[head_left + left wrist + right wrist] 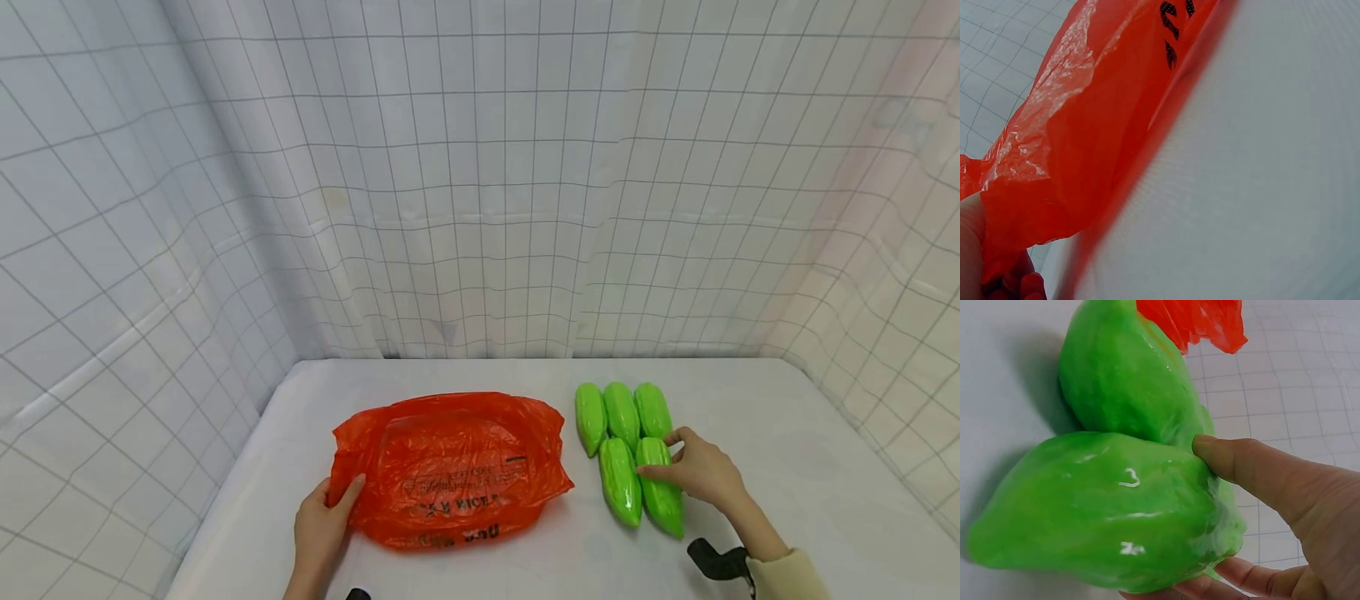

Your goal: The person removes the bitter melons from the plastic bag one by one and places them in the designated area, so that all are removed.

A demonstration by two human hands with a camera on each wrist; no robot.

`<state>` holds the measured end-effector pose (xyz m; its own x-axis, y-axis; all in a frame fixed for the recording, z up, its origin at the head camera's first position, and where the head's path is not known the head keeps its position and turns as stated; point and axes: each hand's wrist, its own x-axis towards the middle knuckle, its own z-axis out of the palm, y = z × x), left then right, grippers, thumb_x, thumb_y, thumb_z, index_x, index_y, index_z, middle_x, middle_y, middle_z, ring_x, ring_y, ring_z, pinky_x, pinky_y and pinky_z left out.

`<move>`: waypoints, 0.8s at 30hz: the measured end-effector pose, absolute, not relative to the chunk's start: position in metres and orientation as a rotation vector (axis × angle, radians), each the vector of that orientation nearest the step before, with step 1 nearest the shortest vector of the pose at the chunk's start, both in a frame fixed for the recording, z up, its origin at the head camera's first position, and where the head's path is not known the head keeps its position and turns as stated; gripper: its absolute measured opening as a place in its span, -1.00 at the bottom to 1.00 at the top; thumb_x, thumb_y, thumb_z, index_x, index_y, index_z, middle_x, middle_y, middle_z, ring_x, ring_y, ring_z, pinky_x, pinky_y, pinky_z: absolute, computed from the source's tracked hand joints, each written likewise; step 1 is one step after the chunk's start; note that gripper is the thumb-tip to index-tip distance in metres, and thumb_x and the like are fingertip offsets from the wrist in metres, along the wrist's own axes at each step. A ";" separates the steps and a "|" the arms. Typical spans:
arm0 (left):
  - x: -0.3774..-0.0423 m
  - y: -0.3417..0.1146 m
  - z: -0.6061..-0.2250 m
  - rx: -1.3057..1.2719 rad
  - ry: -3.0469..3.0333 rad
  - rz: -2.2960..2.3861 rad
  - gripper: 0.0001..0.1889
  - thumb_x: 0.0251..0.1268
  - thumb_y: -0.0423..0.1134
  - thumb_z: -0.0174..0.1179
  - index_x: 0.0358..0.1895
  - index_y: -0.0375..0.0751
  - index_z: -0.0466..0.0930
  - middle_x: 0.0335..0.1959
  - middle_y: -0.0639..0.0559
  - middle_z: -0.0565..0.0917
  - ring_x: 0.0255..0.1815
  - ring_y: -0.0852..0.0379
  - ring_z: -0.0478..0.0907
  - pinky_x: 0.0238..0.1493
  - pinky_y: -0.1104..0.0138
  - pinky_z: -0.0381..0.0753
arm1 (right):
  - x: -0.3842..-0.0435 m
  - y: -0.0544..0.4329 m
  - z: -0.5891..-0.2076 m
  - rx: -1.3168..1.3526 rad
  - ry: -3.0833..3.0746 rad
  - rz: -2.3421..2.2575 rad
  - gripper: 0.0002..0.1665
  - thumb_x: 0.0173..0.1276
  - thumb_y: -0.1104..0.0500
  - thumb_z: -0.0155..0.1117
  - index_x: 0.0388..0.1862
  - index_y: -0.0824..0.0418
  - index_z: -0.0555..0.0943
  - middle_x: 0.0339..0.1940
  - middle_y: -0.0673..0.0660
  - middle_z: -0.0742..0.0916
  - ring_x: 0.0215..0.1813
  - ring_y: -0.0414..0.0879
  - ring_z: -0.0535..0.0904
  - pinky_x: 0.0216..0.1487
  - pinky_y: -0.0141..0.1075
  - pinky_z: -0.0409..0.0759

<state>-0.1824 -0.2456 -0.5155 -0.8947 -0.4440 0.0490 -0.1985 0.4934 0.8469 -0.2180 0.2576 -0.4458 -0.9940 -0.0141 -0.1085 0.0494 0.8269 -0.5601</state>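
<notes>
A red plastic bag (457,467) with black print lies flat and crinkled on the table. My left hand (321,525) pinches its left edge between thumb and fingers; the thumb lies on top, and in the left wrist view the plastic (1066,156) stretches away from the hand. To the right of the bag, my right hand (697,471) grips a glossy green fruit (663,500), long with a tapered tip. Its thumb (1229,453) lies on one side of the fruit's blunt end and the fingers curl under the other. Another such fruit (621,483) lies right beside it.
Three more green fruits (619,412) lie side by side just behind. The white table (750,417) meets grid-patterned white curtains (480,208) at the back and sides. Near the right wrist a black strap-like device (718,560) shows below a pale sleeve (787,575).
</notes>
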 end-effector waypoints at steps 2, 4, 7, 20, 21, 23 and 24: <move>-0.182 -0.245 -0.515 0.544 -2.480 -1.350 -0.38 0.23 0.20 0.17 -0.05 -0.41 0.57 -0.31 -0.17 0.67 -0.37 0.02 0.50 -0.38 0.41 0.48 | -0.218 0.258 -0.447 0.034 2.904 -0.885 -0.06 -0.03 -0.28 0.45 0.04 0.41 0.42 -0.30 0.18 0.67 -0.47 -0.06 0.54 -0.52 -0.19 0.45; -0.182 -0.245 -0.514 0.545 -2.484 -1.337 -0.40 0.24 0.18 0.17 -0.07 -0.40 0.57 -0.33 -0.15 0.67 -0.37 0.02 0.49 -0.38 0.37 0.48 | -0.218 0.257 -0.447 0.040 2.908 -0.875 -0.07 -0.04 -0.29 0.45 0.03 0.41 0.42 -0.30 0.19 0.67 -0.45 -0.04 0.54 -0.51 -0.18 0.45; -0.181 -0.244 -0.513 0.548 -2.490 -1.326 -0.42 0.24 0.17 0.18 -0.08 -0.40 0.57 -0.35 -0.13 0.66 -0.36 0.02 0.47 -0.36 0.33 0.46 | -0.219 0.257 -0.448 0.054 2.912 -0.855 -0.07 -0.04 -0.30 0.45 0.01 0.41 0.42 -0.30 0.20 0.68 -0.43 -0.02 0.55 -0.50 -0.17 0.45; -0.181 -0.244 -0.511 0.567 -2.498 -1.347 -0.38 0.23 0.21 0.16 -0.08 -0.40 0.56 -0.36 -0.11 0.65 -0.37 0.03 0.46 -0.40 0.36 0.46 | -0.219 0.254 -0.452 0.097 2.925 -0.849 -0.07 -0.03 -0.33 0.42 -0.02 0.41 0.42 -0.27 0.27 0.68 -0.40 0.01 0.57 -0.49 -0.16 0.45; -0.181 -0.244 -0.511 0.567 -2.498 -1.345 -0.39 0.23 0.20 0.16 -0.08 -0.40 0.56 -0.36 -0.11 0.65 -0.38 0.03 0.46 -0.40 0.35 0.46 | -0.219 0.253 -0.452 0.097 2.928 -0.848 -0.07 -0.02 -0.33 0.42 -0.02 0.41 0.43 -0.26 0.28 0.68 -0.40 0.01 0.57 -0.49 -0.16 0.45; -0.181 -0.244 -0.511 0.565 -2.498 -1.341 -0.40 0.24 0.19 0.17 -0.09 -0.40 0.56 -0.37 -0.11 0.65 -0.38 0.03 0.46 -0.41 0.35 0.45 | -0.219 0.252 -0.453 0.102 2.933 -0.840 -0.08 -0.02 -0.33 0.41 -0.02 0.41 0.43 -0.26 0.28 0.68 -0.40 0.01 0.57 -0.49 -0.16 0.46; -0.181 -0.245 -0.512 0.563 -2.500 -1.339 -0.40 0.24 0.18 0.17 -0.09 -0.40 0.56 -0.37 -0.10 0.65 -0.39 0.04 0.46 -0.41 0.35 0.45 | -0.219 0.252 -0.453 0.107 2.935 -0.837 -0.08 -0.01 -0.33 0.41 -0.02 0.41 0.43 -0.26 0.28 0.68 -0.40 0.01 0.57 -0.49 -0.16 0.46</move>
